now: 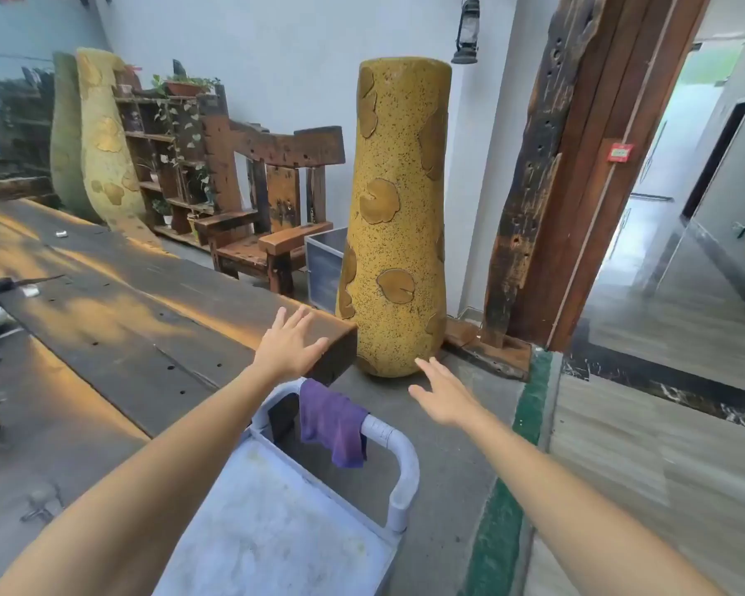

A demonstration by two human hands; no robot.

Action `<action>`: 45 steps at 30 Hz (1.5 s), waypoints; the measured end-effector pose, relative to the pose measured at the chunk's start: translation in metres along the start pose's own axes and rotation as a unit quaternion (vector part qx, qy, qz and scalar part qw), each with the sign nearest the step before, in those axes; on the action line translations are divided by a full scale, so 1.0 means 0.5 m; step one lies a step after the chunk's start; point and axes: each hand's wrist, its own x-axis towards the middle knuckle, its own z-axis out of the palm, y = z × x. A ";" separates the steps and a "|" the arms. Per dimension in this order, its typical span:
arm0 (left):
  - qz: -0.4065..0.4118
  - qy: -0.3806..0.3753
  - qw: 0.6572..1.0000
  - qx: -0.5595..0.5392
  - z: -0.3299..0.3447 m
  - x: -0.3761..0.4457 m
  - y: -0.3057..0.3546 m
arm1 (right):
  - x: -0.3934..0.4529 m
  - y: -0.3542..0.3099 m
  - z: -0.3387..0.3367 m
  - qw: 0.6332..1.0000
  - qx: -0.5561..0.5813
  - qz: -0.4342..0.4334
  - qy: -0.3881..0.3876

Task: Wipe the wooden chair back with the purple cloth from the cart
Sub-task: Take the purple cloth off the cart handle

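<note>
A purple cloth (pixel 333 423) hangs over the handle of a pale blue cart (pixel 398 471) just in front of me. My left hand (pixel 288 342) is stretched out above the cloth and the table corner, fingers spread, holding nothing. To the right of the cloth, my right hand (pixel 444 393) is also out with its fingers apart and empty. The wooden chair (pixel 272 200), dark and chunky with a broad back rail, stands against the far wall behind the table.
A long dark wooden table (pixel 117 320) fills the left. A tall yellow speckled vase (pixel 398 217) stands on the floor between cart and chair, with a grey box (pixel 324 268) beside it. A plant shelf (pixel 168 161) stands far left; a timber post and a doorway lie to the right.
</note>
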 end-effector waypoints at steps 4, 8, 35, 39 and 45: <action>-0.072 -0.076 0.994 -0.011 0.071 0.051 -0.010 | 0.079 0.041 0.076 0.995 0.059 0.028 -0.073; -0.147 -0.134 0.980 -0.008 0.152 0.080 -0.013 | 0.144 0.074 0.147 0.980 0.094 0.066 -0.161; -0.339 -0.193 0.920 0.046 0.296 0.252 -0.070 | 0.555 -0.014 0.278 0.912 0.118 -0.181 -0.349; -0.310 -0.173 0.935 -0.011 0.283 0.249 -0.084 | 0.578 -0.082 0.320 0.870 0.077 -0.253 -0.417; -0.303 -0.120 0.945 -0.031 0.297 0.227 -0.098 | 0.632 -0.069 0.334 0.841 0.064 -0.315 -0.436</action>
